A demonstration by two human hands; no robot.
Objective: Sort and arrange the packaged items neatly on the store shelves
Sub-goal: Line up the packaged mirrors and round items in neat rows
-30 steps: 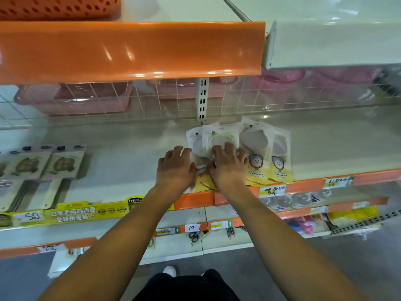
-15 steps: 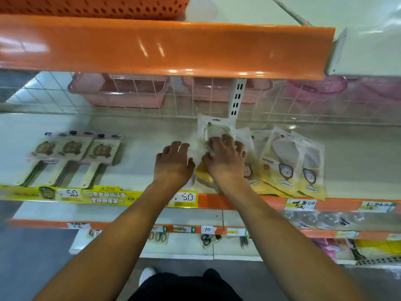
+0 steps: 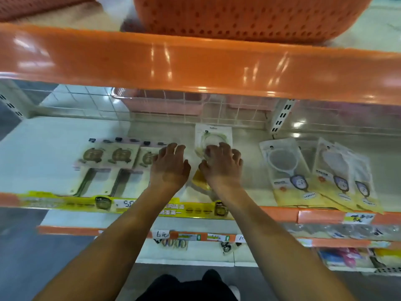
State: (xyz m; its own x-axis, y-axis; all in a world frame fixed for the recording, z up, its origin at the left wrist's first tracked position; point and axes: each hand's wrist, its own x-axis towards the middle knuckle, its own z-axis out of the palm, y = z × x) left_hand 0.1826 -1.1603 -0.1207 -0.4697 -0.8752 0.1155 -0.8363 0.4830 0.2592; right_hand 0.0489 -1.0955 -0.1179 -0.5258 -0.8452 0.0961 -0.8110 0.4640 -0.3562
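both hands reach into the middle shelf

both forearms stretch forward over the shelf (image 3: 54, 135) edge, palms down. the right hand (image 3: 221, 168) has curled fingers pressing on a clear packaged item (image 3: 213, 137) lying flat, its yellow lower end showing under the wrist. the left hand (image 3: 170, 166) lies just beside it, fingers spread and relaxed on the shelf, gripping nothing. green-printed packets (image 3: 108, 155) lie to the left; a fanned stack of yellow-bottomed packets (image 3: 321, 170) lies well to the right.

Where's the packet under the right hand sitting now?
Head view, middle shelf centre: the packet lies under the right hand, between the brown-print packs and the fanned pouches.
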